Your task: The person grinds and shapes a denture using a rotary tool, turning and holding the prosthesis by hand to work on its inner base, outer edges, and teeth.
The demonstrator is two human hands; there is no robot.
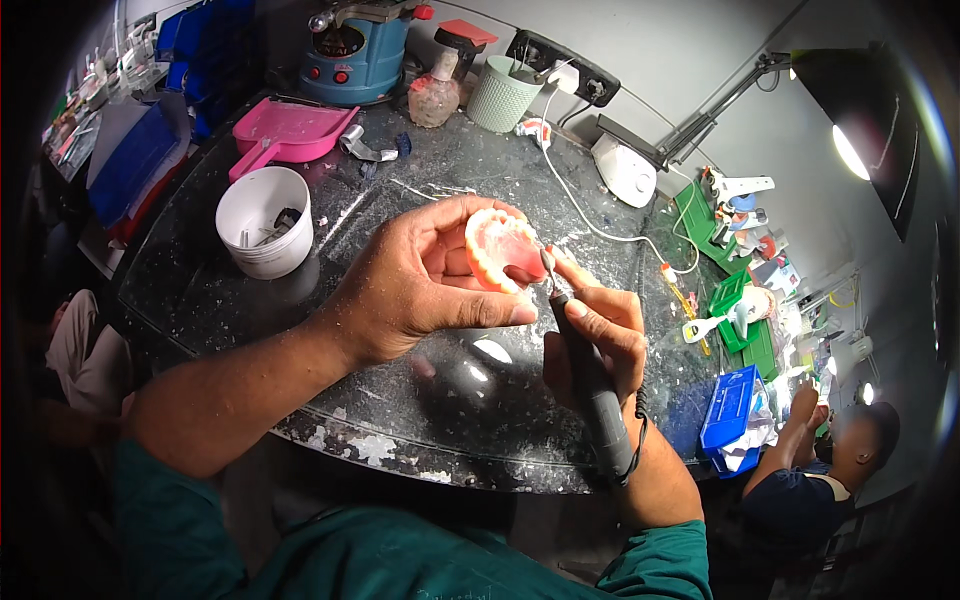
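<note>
Two hands have their fingers full: the left hand (395, 275) holds a pink denture (505, 245) above the middle of the tabletop (390, 395), the right hand (605, 335) a black handpiece (592, 390), tip at the denture's rim. Near the left edge stands a white tub (270, 252), behind it a pink dustpan (300, 128).

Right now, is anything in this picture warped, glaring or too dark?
Head view: the front edge of the workbench looks bowed, probably lens distortion; the articulated lamp burns out white; glare spots the workbench below the denture; left-hand corners fade to black.
</note>
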